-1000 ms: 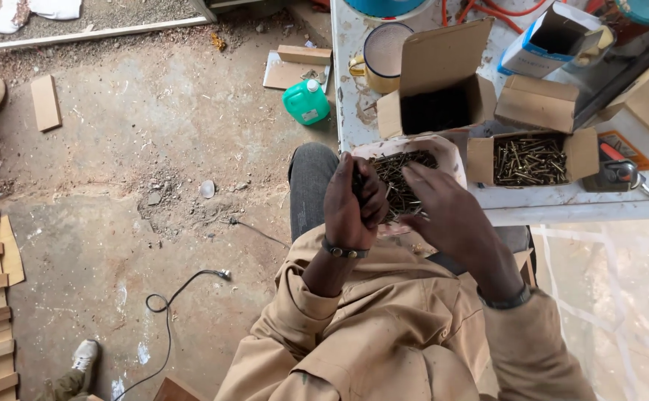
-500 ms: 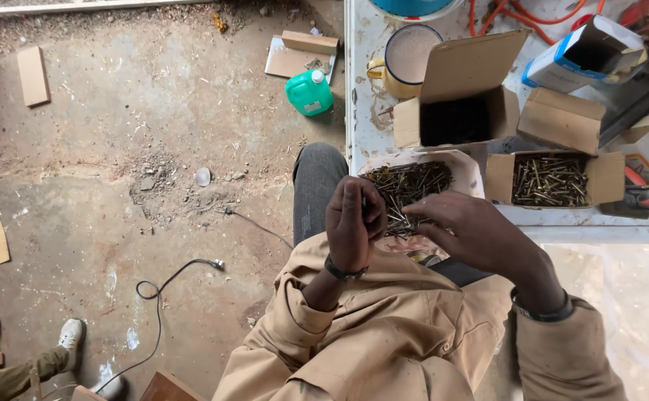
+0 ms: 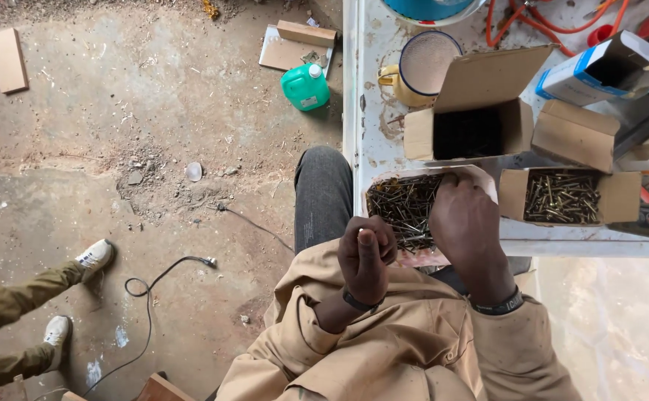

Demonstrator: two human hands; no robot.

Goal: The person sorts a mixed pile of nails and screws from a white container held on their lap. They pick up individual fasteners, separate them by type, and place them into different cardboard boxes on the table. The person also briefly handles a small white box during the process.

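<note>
My left hand [image 3: 366, 261] is raised in front of my chest, fingers curled into a fist around several dark screws that barely show. My right hand [image 3: 464, 226] reaches down into a shallow pale tray [image 3: 479, 175] heaped with dark screws [image 3: 402, 208], fingertips buried in the pile. The tray rests at the near edge of a white workbench [image 3: 365, 89], partly over my lap. Both sleeves are tan, and each wrist wears a dark band.
Behind the tray stand an open cardboard box of black screws [image 3: 467, 132] and another of brass screws [image 3: 562, 197]. A mug [image 3: 422, 63] and a blue-white box [image 3: 606, 70] sit further back. On the dirt floor lie a green bottle [image 3: 304, 86] and a cable [image 3: 146, 293]; another person's legs [image 3: 20, 312] are at left.
My right hand dropped from beside the left hand into the tray of screws. The view shifted, bringing another person's legs further in at the left.
</note>
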